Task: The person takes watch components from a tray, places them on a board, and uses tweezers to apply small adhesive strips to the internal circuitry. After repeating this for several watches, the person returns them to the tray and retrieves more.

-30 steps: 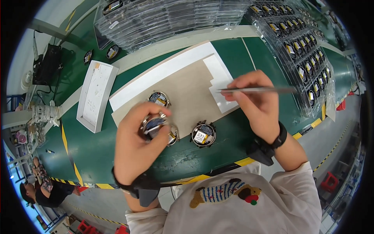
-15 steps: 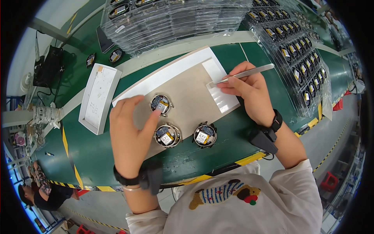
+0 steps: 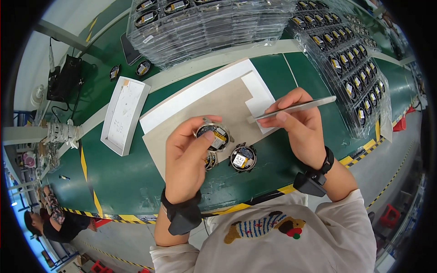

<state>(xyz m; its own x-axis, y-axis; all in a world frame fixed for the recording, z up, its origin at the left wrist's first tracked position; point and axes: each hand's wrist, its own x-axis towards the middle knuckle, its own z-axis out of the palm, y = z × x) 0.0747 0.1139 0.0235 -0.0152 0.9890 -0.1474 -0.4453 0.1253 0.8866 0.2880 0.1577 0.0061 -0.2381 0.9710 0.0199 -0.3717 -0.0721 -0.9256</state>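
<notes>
My left hand (image 3: pixel 184 157) grips a round watch body (image 3: pixel 220 138) by its rim, thumb across the open face, where a yellow-and-white label and circuitry show. It is tilted above the tan sheet (image 3: pixel 175 129). My right hand (image 3: pixel 301 127) pinches metal tweezers (image 3: pixel 309 105), their tips pointing left toward the watch body. A small pale patch shows at the tips, too small to name. Below the tips lies a white strip (image 3: pixel 260 96) on the sheet. A second open watch body (image 3: pixel 243 158) rests near the sheet's lower edge. Another (image 3: pixel 210 161) is partly hidden behind my left hand.
A white shallow box (image 3: pixel 124 116) lies at left, with two watch bodies (image 3: pixel 143 68) beyond it. Stacked clear trays (image 3: pixel 209 36) stand at the back. More trays of watch parts (image 3: pixel 350 77) fill the right. Striped tape (image 3: pixel 227 209) marks the near table edge.
My left hand has picked up the upper watch body and brought it right, toward the tweezers. The tweezers have drawn back from the white strip, slightly nearer to me.
</notes>
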